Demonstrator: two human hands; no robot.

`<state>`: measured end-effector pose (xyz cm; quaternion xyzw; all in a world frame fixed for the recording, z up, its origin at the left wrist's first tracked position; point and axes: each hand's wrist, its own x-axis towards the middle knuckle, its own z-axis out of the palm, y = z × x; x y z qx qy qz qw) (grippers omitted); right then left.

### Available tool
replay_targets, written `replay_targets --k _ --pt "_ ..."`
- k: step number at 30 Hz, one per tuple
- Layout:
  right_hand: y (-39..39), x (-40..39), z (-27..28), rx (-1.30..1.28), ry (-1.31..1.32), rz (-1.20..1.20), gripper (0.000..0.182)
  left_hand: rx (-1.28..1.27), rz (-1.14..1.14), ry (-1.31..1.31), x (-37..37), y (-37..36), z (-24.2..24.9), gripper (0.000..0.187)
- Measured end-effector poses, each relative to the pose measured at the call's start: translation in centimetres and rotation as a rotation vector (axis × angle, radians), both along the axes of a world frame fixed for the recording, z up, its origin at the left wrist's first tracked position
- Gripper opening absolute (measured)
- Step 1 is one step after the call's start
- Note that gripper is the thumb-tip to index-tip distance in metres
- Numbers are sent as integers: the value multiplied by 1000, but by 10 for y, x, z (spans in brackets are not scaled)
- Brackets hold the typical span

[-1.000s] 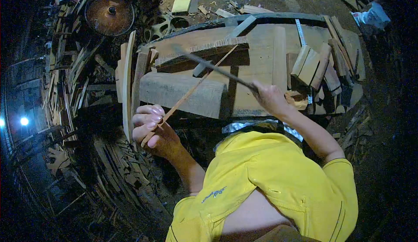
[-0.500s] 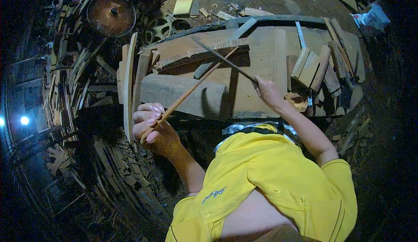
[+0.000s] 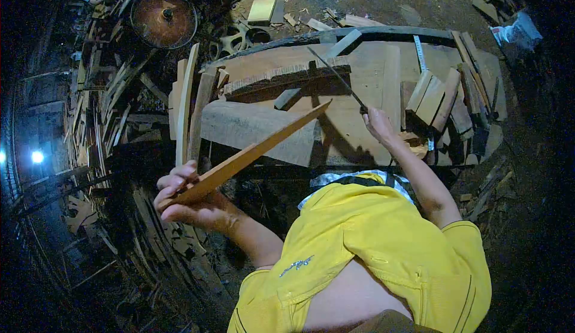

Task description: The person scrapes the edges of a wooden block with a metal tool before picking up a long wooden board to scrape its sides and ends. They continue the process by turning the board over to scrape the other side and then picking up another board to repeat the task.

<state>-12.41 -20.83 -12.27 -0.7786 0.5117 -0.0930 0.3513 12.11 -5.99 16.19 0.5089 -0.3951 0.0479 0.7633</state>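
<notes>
My left hand [image 3: 190, 204], at the left in front of the bench, grips the near end of a flat wooden strip [image 3: 257, 154]. The strip tapers to a point at its far end, and its broad face is turned upward. Over the middle of the bench, my right hand [image 3: 378, 126] is closed round the near end of a long, thin, dark tool that looks like a file [image 3: 340, 80]. It slants away to the upper left. Strip and tool are apart. The fingers of the right hand partly hide the tool's grip.
The wooden bench [image 3: 354, 130] bears a thick grey block [image 3: 254, 130], a rough-edged plank [image 3: 281, 76] and several wood blocks [image 3: 432, 98] at the right. A tape-like measuring strip [image 3: 421, 54] lies there too. Left are scrap wood [image 3: 108, 123] and a rusty disc [image 3: 163, 20].
My left hand has moved left and down, and the wooden strip has turned to show its broad face. The dark tool has moved right, away from the strip it overlapped earlier in view.
</notes>
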Motion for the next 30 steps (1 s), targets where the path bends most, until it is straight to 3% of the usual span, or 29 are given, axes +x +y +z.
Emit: replay_targets --k 7,14,22,27,30 --pt "-14 -1 16 172 62 100 16 -63 110 0 18 10 18 41" --pt "26 -61 32 233 45 133 17 -61 332 -34 26 8 24 44" --pt "23 -57 54 205 34 89 18 -52 134 46 1 -27 17 43" --pt "16 -57 80 158 -120 -6 19 -11 62 68 -6 -38 17 42" --pt "13 -60 81 131 -40 12 21 55 45 38 -15 -50 10 42"
